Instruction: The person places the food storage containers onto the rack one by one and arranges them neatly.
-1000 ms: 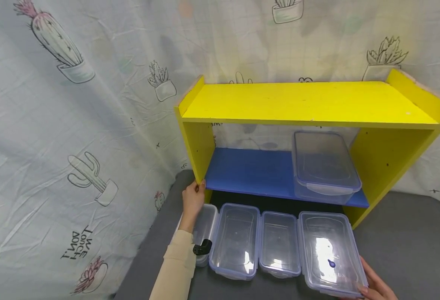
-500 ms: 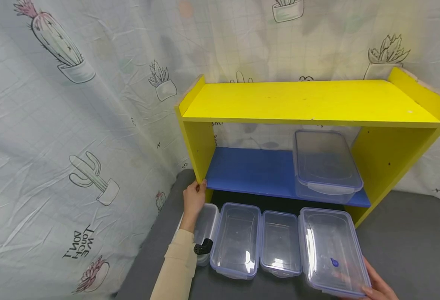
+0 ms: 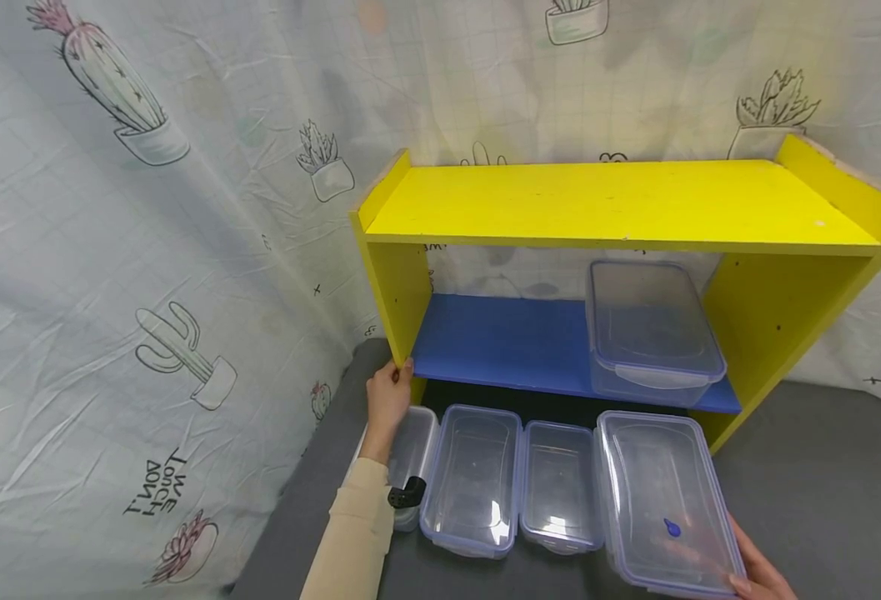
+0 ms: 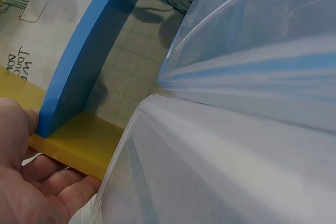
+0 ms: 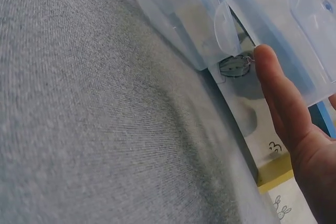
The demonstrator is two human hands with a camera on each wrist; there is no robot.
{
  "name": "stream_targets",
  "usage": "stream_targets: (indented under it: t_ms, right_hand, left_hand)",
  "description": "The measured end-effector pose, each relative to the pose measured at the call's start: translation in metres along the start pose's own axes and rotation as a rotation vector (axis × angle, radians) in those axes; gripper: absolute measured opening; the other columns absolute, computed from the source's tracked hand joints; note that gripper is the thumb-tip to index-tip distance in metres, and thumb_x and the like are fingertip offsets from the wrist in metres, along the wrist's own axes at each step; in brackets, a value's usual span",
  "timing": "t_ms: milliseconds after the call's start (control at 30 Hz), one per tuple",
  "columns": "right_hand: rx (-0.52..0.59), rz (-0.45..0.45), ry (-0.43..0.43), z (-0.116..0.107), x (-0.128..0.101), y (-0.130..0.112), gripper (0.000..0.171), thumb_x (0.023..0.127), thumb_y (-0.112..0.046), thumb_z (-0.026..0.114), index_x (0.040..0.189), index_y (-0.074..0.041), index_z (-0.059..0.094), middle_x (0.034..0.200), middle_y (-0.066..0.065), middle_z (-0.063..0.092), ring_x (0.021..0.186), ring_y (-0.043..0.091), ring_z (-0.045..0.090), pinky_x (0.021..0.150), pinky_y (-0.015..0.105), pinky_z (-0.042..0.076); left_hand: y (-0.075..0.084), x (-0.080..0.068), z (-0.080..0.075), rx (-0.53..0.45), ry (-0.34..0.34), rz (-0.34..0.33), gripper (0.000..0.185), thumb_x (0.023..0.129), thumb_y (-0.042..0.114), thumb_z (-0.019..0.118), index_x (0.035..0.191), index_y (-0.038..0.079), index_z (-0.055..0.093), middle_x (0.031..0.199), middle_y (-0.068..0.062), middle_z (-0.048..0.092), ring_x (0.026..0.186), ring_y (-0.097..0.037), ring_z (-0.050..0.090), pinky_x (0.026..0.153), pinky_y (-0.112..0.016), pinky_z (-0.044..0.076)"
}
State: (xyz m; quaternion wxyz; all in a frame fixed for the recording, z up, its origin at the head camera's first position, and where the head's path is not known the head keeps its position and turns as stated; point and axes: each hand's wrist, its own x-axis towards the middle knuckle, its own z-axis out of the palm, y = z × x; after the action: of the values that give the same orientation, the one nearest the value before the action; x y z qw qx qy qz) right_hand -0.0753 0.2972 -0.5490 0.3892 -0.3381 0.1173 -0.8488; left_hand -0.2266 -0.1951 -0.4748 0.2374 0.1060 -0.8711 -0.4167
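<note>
My right hand [image 3: 761, 568] holds a clear plastic food container [image 3: 661, 483] by its near right corner, thumb at the front edge. The container's lid has a small blue plug. In the right wrist view, one long finger [image 5: 283, 95] lies against the container's side, above the grey surface. My left hand [image 3: 387, 402] grips the lower front edge of the shelf unit's yellow left side panel [image 3: 387, 292], by the blue shelf [image 3: 500, 342]. In the left wrist view, its thumb touches the blue board's end and its fingers curl behind the yellow panel.
Clear lidded containers stand in a row before the unit: a wide one [image 3: 473, 483], a smaller one [image 3: 560, 487] and a narrow one [image 3: 413, 454] partly behind my left forearm. A large container [image 3: 650, 333] sits on the blue shelf's right side. Grey cloth [image 3: 830, 492] covers the table.
The container in my right hand has risen slightly and shifted a little, its far edge coming nearer the shelf unit. My left hand keeps its place on the panel.
</note>
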Motion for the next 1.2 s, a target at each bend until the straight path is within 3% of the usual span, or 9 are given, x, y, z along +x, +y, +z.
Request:
stream_targets:
  t_ms: [100,333,500,667,733,900,1033,1200]
  right_hand:
    - [-0.021,-0.021,-0.047,0.001,0.005,0.002,0.071,0.097,0.004,0.001,0.155,-0.039,0.003,0.164,0.004,0.016,0.150,0.031,0.017,0.118,0.050,0.020]
    - [0.023,-0.020,-0.064,0.007,0.017,0.007,0.069,0.100,0.003,0.006,0.154,-0.039,-0.001,0.164,0.006,0.013,0.150,0.034,0.013,0.117,0.055,0.016]
    - [-0.069,-0.045,-0.096,0.006,0.024,0.011,0.069,0.099,0.006,0.006,0.152,-0.036,-0.013,0.165,0.006,0.005,0.150,0.037,0.010,0.116,0.058,0.017]
    - [-0.118,-0.021,-0.033,0.007,0.025,0.011,0.069,0.100,0.005,0.006,0.151,-0.037,-0.014,0.165,0.003,0.009,0.150,0.035,0.016,0.115,0.059,0.020]
    - [-0.108,0.015,0.015,0.007,0.024,0.010,0.069,0.101,0.004,0.007,0.153,-0.040,-0.006,0.163,-0.002,0.018,0.149,0.031,0.023,0.115,0.056,0.024]
    - [-0.121,0.048,0.066,0.008,0.025,0.011,0.071,0.102,0.004,0.010,0.153,-0.043,-0.003,0.162,-0.007,0.023,0.148,0.027,0.027,0.114,0.053,0.027]
    - [-0.141,0.027,0.077,0.011,0.030,0.014,0.071,0.102,0.004,0.012,0.151,-0.041,-0.011,0.162,-0.004,0.021,0.148,0.032,0.026,0.113,0.057,0.027]
    - [-0.147,0.062,0.149,0.015,0.033,0.015,0.070,0.103,0.003,0.014,0.152,-0.045,-0.002,0.159,-0.009,0.028,0.145,0.028,0.033,0.113,0.053,0.031]
  left_hand:
    - [0.000,0.000,0.000,-0.004,-0.007,0.000,0.031,0.097,0.028,0.058,0.077,0.006,0.062,0.058,-0.005,0.048,0.051,-0.018,0.040,0.050,-0.029,0.031]
    - [-0.001,0.000,0.000,-0.008,-0.004,-0.009,0.030,0.098,0.029,0.057,0.079,0.006,0.063,0.058,-0.005,0.048,0.051,-0.017,0.040,0.050,-0.029,0.031]
    - [0.000,-0.001,0.000,-0.010,-0.006,-0.008,0.029,0.098,0.030,0.057,0.081,0.007,0.064,0.060,-0.005,0.049,0.051,-0.018,0.040,0.051,-0.029,0.032]
    - [0.000,-0.002,-0.001,-0.017,-0.001,-0.013,0.028,0.098,0.029,0.058,0.081,0.007,0.065,0.059,-0.005,0.049,0.051,-0.018,0.040,0.051,-0.030,0.031]
    - [-0.001,-0.002,-0.001,-0.014,-0.002,-0.016,0.029,0.098,0.029,0.058,0.081,0.007,0.064,0.059,-0.005,0.049,0.051,-0.018,0.040,0.051,-0.029,0.031]
    - [-0.002,-0.001,-0.001,-0.005,-0.003,-0.011,0.029,0.098,0.030,0.057,0.081,0.007,0.064,0.059,-0.005,0.049,0.052,-0.018,0.040,0.051,-0.029,0.032]
    - [-0.001,0.000,0.000,-0.008,-0.009,-0.015,0.030,0.098,0.030,0.057,0.080,0.007,0.063,0.059,-0.005,0.047,0.051,-0.018,0.040,0.051,-0.029,0.031]
    - [0.001,-0.001,-0.001,-0.018,-0.018,-0.022,0.030,0.098,0.030,0.057,0.080,0.007,0.063,0.059,-0.003,0.044,0.051,-0.017,0.039,0.050,-0.028,0.031]
